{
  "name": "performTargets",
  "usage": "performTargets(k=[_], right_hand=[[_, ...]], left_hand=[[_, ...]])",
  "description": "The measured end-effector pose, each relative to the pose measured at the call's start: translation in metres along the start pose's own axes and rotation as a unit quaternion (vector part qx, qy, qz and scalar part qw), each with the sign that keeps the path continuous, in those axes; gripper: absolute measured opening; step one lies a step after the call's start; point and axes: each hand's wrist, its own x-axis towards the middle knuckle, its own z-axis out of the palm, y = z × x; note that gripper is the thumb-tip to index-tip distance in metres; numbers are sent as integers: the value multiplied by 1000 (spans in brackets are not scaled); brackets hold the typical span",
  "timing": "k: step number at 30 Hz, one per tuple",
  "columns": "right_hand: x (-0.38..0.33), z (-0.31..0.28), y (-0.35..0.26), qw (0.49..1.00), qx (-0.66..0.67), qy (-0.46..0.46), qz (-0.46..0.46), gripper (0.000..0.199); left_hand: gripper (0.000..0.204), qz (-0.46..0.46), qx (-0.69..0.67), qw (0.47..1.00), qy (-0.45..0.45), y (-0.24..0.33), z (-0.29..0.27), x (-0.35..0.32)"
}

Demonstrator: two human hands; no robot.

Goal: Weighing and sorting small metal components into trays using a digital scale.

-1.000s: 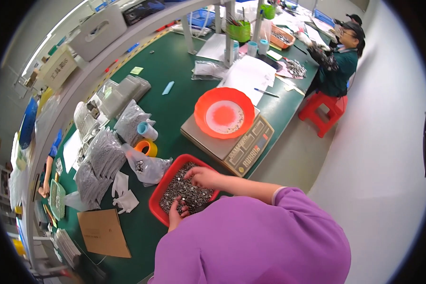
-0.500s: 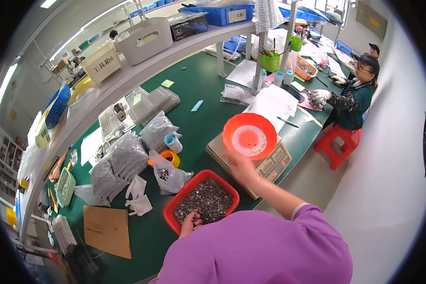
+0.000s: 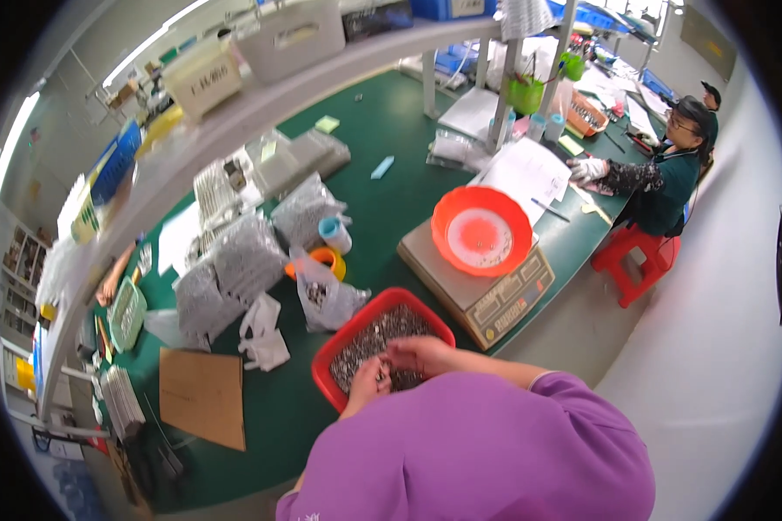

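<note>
Green surface (image 3: pixel 278 408) under both grips. Scale (image 3: pixel 506 300) beyond right grip. Red tub (image 3: pixel 326 382) below grips: likely stiff, heavy loaded; I'd hold opposite rims. Orange bowl (image 3: pixel 447 221) on scale, probably light. Left grip (image 3: pixel 369 378), right grip (image 3: pixel 419 354) close together, fingers curled; I can't tell if pinching. Metal parts (image 3: pixel 369 340) beneath, in tub: tiny, hard, probably slippery; best taken by edges.

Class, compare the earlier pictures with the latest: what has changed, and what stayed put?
The right hand, first in the red tub, went forward and right toward the orange bowl, then came back over the tub beside the left hand. Whether it took or dropped anything is unclear. The left hand stayed at the tub, and the bowl stayed on the scale.
</note>
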Motion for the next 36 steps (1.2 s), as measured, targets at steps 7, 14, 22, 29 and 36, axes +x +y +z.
performTargets(k=[7, 14, 22, 29, 36], right_hand=[[-13, 13, -39, 999, 15, -38, -25, 41], [-6, 8, -14, 996, 48, -73, 8, 45], [-6, 5, -10, 996, 53, -65, 10, 42], [-16, 7, -22, 988, -127, -16, -88, 31], [-57, 43, -89, 677, -515, 174, -497, 24]], left_hand=[[25, 36, -12, 997, -68, 21, 16, -7], [27, 15, -56, 995, -77, 14, 13, -5], [28, 0, -41, 997, -71, 12, 11, -4], [19, -28, -137, 990, 15, 9, 5, 3], [21, -150, -242, 956, 68, -5, -15, 11]])
